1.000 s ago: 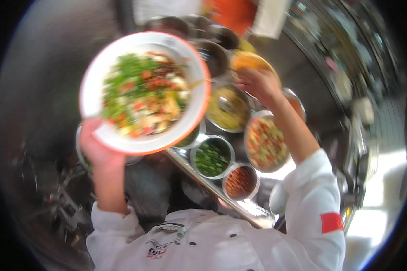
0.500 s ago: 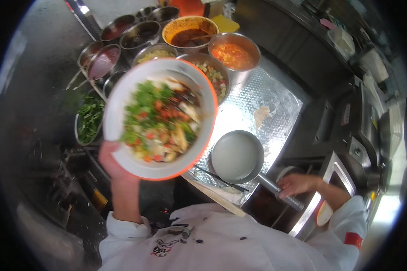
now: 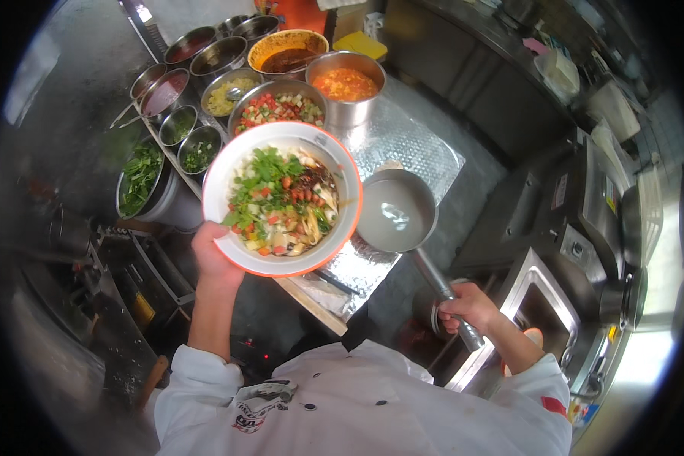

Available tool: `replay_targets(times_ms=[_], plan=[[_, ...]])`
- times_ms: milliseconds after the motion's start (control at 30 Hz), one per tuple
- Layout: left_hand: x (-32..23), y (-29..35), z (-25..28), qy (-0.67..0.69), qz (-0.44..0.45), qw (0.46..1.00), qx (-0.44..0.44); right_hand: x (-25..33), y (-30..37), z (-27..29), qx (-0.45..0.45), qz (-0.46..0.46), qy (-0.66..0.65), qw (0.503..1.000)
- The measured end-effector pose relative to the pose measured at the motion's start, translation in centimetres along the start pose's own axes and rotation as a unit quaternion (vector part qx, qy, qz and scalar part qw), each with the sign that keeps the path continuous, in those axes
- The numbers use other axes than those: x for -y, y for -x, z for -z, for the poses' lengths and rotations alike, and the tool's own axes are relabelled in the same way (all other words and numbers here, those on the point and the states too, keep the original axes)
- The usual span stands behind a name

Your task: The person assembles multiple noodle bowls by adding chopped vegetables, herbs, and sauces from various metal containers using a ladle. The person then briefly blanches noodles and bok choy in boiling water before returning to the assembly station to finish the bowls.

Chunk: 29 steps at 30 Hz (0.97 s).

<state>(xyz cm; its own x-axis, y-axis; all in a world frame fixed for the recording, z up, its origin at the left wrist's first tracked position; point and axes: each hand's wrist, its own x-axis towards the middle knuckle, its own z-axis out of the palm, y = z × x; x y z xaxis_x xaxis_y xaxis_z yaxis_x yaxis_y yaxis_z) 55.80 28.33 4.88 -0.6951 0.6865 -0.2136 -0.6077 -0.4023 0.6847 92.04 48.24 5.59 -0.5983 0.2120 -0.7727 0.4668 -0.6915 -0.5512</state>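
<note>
My left hand grips the lower left rim of a white bowl with an orange edge, thumb over the rim. In the bowl lie cilantro, chopped vegetables, peanuts, pale noodle-like strips and dark sauce. My right hand is wrapped round the long metal handle of a saucepan. Cloudy whitish liquid fills part of the pan. The pan is right beside the bowl, over the foil-covered table; whether it still rests on the foil, I cannot tell.
Beyond the bowl stand a pot of diced vegetables, a pot of red soup, a basin of dark sauce and several smaller containers. Leafy greens fill a bucket at left. Metal kitchen equipment lines the right side.
My right hand has closed round the saucepan handle, and the pan is now right next to the bowl. The bowl appears lower and smaller. The view has shifted.
</note>
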Motion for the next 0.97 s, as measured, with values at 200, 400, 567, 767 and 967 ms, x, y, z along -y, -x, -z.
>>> replay_targets(times_ms=[200,400,567,767,967], plan=[[8.7,-0.7,-0.2,0.052,0.075,0.995,-0.051,3.6,2.3,7.9,-0.084,0.075,0.054,0.992],[14.8,-4.0,-3.6,-0.203,0.12,0.959,-0.156,6.2,4.3,12.4,-0.003,0.127,0.145,0.981],[8.5,4.3,0.1,-0.56,-0.162,0.802,-0.13,5.3,6.8,11.4,-0.13,0.177,0.099,0.971],[-12.3,42.5,32.2,-0.648,-0.073,0.267,-0.71,3.8,1.6,7.2,0.098,0.472,0.236,0.844],[-18.8,71.6,37.1,-0.441,0.123,0.036,-0.888,3.1,0.5,2.0,0.12,0.147,-0.136,0.972]])
